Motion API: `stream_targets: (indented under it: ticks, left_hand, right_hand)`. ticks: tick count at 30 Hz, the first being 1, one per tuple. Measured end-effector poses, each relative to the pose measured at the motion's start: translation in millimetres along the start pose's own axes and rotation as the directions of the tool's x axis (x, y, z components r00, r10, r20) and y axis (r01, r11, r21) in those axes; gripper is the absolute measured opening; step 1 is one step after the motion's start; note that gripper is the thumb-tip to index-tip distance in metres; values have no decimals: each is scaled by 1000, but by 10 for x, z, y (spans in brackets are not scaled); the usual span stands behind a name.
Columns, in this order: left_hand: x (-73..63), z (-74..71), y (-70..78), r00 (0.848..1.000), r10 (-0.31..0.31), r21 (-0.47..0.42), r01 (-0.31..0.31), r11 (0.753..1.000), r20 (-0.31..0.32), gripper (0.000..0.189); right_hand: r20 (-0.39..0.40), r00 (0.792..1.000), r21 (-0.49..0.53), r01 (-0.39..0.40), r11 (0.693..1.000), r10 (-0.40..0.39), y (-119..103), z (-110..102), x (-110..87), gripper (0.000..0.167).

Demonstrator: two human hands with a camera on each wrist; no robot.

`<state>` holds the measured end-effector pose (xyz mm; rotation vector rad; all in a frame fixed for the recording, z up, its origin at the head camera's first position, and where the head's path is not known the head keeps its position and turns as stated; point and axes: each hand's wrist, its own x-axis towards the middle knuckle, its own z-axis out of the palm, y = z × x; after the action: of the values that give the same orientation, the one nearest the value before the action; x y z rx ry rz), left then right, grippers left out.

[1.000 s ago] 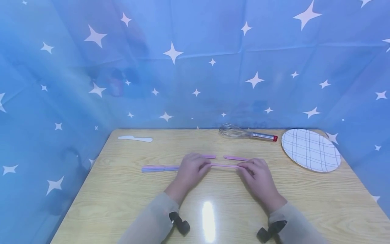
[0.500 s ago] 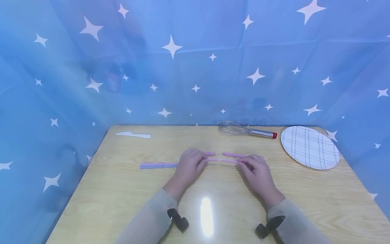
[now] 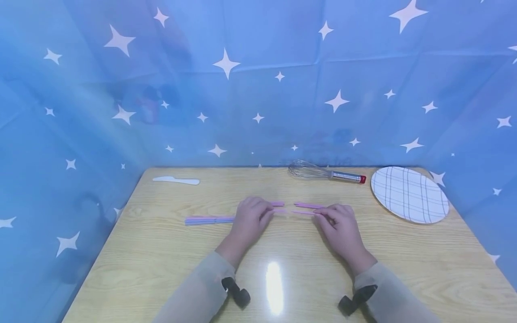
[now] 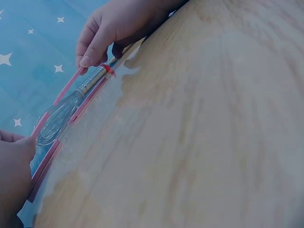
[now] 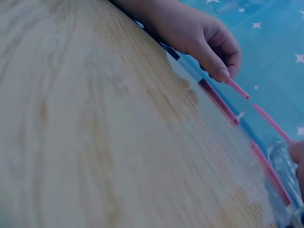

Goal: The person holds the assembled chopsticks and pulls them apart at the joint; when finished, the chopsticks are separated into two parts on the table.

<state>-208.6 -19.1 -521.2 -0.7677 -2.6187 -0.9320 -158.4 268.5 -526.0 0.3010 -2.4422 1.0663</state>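
My left hand (image 3: 249,224) pinches a thin pink stick piece (image 3: 280,211) between thumb and fingers. Facing it, my right hand (image 3: 341,231) pinches a second pink stick piece (image 3: 303,212). The two ends point at each other with a small gap, held above the table; in the right wrist view, the left piece (image 5: 237,88) and right piece (image 5: 271,122) are apart. Just behind them lie more pink pieces, one by the left hand (image 3: 278,204) and one by the right (image 3: 308,205). A bundle of pink and blue sticks (image 3: 210,220) lies left, partly hidden by my left hand.
On the wooden table (image 3: 161,269), a white knife (image 3: 176,180) lies at the back left. A wire whisk (image 3: 327,172) with a red end lies along the back edge, and a checked white plate (image 3: 409,195) sits back right. A blue starred cloth (image 3: 258,98) hangs behind.
A single pink stick spanned both hands a second ago; now it is in two pieces with a gap between their ends. Both hands have barely moved.
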Motion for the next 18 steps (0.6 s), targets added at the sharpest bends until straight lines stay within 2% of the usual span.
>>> stream_targets:
  ticks: [3,7,14,18]
  left_hand:
    - [0,-4,-15,999,-16,3,16,1000,-50,11]
    - [-5,-3,-31,995,-9,6,10,1000,-103,11]
    - [-15,31,-58,992,20,43,-15,999,-125,10]
    - [-11,32,-58,989,34,50,-27,998,-147,9]
  right_hand:
    - [-31,998,-18,53,998,-53,51,-13,40,9]
    - [-74,995,-52,68,996,-72,134,-52,103,10]
    - [-78,990,-48,115,992,-119,173,-65,115,11]
    - [-73,992,-49,99,994,-103,185,-58,122,11]
